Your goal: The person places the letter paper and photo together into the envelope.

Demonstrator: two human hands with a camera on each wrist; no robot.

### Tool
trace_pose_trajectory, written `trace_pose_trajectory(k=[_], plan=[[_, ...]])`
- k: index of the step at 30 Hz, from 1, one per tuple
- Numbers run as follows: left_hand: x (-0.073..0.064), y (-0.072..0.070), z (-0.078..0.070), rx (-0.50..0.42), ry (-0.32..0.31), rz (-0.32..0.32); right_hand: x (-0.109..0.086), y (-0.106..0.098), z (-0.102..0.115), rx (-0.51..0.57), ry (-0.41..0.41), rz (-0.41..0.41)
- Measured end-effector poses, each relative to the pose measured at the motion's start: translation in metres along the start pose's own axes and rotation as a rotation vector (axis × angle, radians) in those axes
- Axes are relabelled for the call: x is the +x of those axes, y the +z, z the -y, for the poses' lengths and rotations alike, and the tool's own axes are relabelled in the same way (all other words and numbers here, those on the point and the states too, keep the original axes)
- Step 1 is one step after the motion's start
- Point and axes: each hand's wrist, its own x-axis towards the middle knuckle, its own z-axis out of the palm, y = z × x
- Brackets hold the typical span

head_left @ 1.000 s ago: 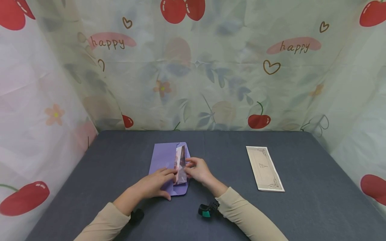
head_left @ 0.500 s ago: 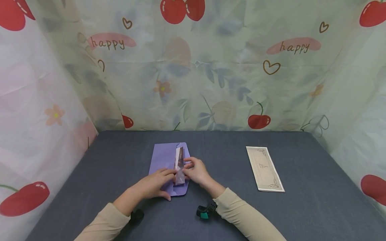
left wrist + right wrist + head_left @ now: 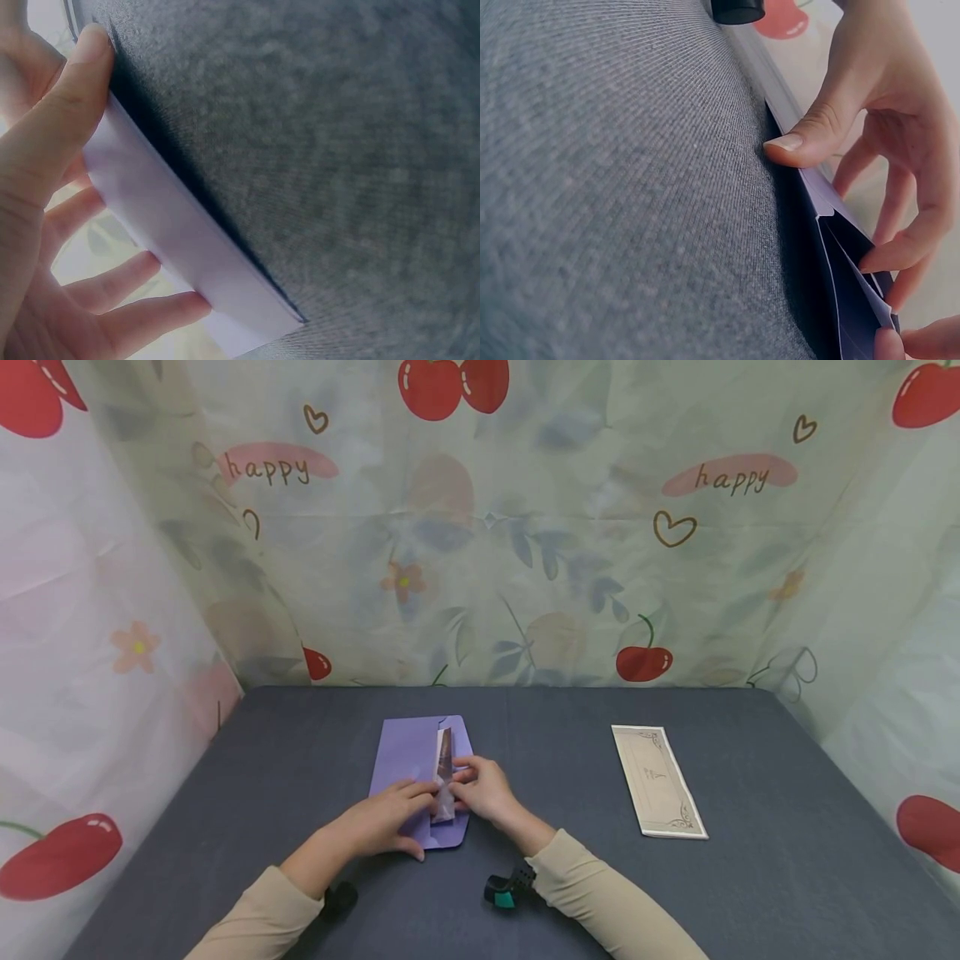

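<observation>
A purple envelope (image 3: pixel 401 747) lies left of the table's middle, its flap (image 3: pixel 462 735) spread to the right. A picture card (image 3: pixel 444 756) is partly inside it, with only a narrow strip showing at the mouth. My left hand (image 3: pixel 382 818) rests on the envelope, fingers extended over it to the mouth and thumb by the near edge. My right hand (image 3: pixel 486 789) pinches the card's right edge. In the right wrist view the envelope's mouth (image 3: pixel 855 292) gapes, with left fingertips at its upper layer. The card's inserted part is hidden.
A cream card with an ornate printed border (image 3: pixel 660 785) lies on the right of the dark grey table (image 3: pixel 555 727). A black wrist device with a green patch (image 3: pixel 502 893) hangs by the right cuff. Printed curtains (image 3: pixel 487 568) enclose the table's back and sides.
My right hand has moved slightly left with the card, and its visible strip has become narrower at the envelope's mouth. My left hand and the cream card have stayed in place.
</observation>
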Motion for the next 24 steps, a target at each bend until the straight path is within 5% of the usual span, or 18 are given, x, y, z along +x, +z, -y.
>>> trace_pose_trajectory(k=[24], plan=[[-0.0008,0.0006,0.0014,0.002,0.008,-0.009,-0.0008,0.0059,0.0033,-0.013,0.002,0.027]])
